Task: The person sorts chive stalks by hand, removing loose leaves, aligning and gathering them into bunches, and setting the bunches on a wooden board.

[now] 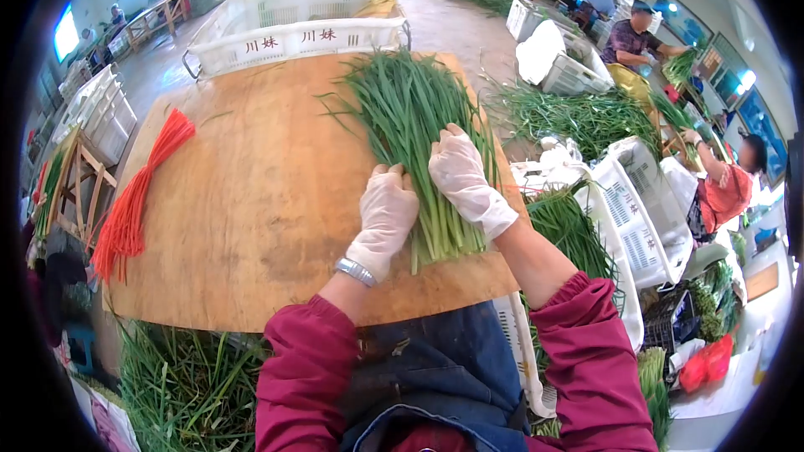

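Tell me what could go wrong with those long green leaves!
The green leaves show no tie, so they might spread if the left hand and right hand let go. They lie near the right edge of the board, so some might slide off. The red strips near its left edge might get knocked down.

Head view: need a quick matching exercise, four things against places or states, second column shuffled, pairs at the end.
1. Red strands
2. Leafy green bunch
3. Watch
4. Apron

A. Dark blue, at the near edge of the wooden board
B. At the wrist of the gloved left hand
C. Lying toward the board's left side
D. On the board, with the gloved right hand on it

Pairs: 1-C, 2-D, 3-B, 4-A
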Motion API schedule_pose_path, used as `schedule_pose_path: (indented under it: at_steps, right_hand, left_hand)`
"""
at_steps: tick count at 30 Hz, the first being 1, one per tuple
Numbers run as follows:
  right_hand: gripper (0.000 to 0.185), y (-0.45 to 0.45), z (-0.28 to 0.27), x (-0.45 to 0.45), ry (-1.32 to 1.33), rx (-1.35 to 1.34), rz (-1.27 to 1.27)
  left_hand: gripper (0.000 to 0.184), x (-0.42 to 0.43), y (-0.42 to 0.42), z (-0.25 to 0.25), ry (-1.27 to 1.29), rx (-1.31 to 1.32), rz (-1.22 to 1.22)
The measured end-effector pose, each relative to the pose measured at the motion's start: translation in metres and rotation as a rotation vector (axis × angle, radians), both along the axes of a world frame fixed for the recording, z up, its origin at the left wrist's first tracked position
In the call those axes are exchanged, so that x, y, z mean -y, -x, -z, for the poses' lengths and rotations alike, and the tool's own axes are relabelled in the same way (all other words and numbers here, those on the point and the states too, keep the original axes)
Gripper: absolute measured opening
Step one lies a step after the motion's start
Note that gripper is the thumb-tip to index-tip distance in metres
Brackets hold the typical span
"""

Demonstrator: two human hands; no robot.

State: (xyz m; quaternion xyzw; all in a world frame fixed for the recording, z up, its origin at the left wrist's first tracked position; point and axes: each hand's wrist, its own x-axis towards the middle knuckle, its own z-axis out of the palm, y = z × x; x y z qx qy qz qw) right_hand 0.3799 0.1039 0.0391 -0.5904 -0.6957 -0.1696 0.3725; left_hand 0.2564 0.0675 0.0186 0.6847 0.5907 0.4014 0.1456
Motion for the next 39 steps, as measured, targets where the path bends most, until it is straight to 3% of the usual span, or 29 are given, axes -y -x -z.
schedule_pose_path:
  at_steps: [2,4,11,14,16,18,20,22,24,26,30,32,34,36,39]
  right_hand:
    - [0.013,-0.008,-0.012,0.005,0.02,0.14,-0.051]
    - [0.016,-0.008,-0.019,0.001,0.105,-0.157,-0.046]
    - [0.033,-0.051,-0.093,0.044,0.222,-0.433,-0.137]
    - [0.031,-0.102,-0.116,0.095,0.294,-0.678,-0.182]
    - [0.027,-0.159,-0.103,0.124,0.171,-0.796,-0.177]
    - [0.028,-0.208,-0.098,0.171,0.167,-1.046,-0.044]
    - [0.031,-0.256,-0.081,0.222,0.14,-1.193,0.124]
    - [0.03,-0.3,-0.047,0.273,0.166,-1.24,0.324]
    - [0.03,-0.336,-0.001,0.326,0.169,-1.257,0.478]
    - [0.028,-0.357,0.037,0.373,0.2,-1.315,0.651]
    - [0.02,-0.384,0.109,0.442,0.187,-1.328,0.872]
    - [0.025,-0.4,0.147,0.461,0.29,-1.294,0.948]
    - [0.028,-0.396,0.16,0.447,0.321,-1.332,0.985]
    - [0.031,-0.395,0.169,0.419,0.378,-1.261,0.956]
    - [0.032,-0.408,0.189,0.365,0.37,-0.875,0.887]
  left_hand:
    - [0.027,-0.001,0.009,-0.007,0.02,0.02,0.012]
    - [0.026,-0.001,0.015,-0.009,-0.014,0.018,-0.037]
    - [0.026,0.007,0.029,-0.018,0.069,0.115,0.025]
    - [0.026,-0.011,0.04,0.024,0.14,0.178,0.099]
    - [0.026,-0.025,0.052,0.05,0.096,0.099,0.169]
    - [0.026,-0.007,0.05,0.023,0.209,0.227,0.187]
    - [0.027,0.007,0.052,0.011,0.255,0.202,-0.037]
    - [0.027,0.036,0.05,-0.007,0.21,0.419,-0.067]
    - [0.026,0.054,0.061,0.003,0.023,0.443,0.001]
    - [0.026,0.107,0.03,-0.023,0.069,0.311,-0.089]
    - [0.025,0.166,0.012,-0.006,0.392,0.382,0.324]
    - [0.022,0.182,-0.024,-0.007,0.576,0.371,0.486]
    - [0.018,0.19,-0.057,-0.001,0.707,0.211,0.599]
    - [0.02,0.186,-0.079,0.025,0.642,0.098,0.879]
    - [0.02,0.18,-0.113,0.052,0.494,0.065,0.976]
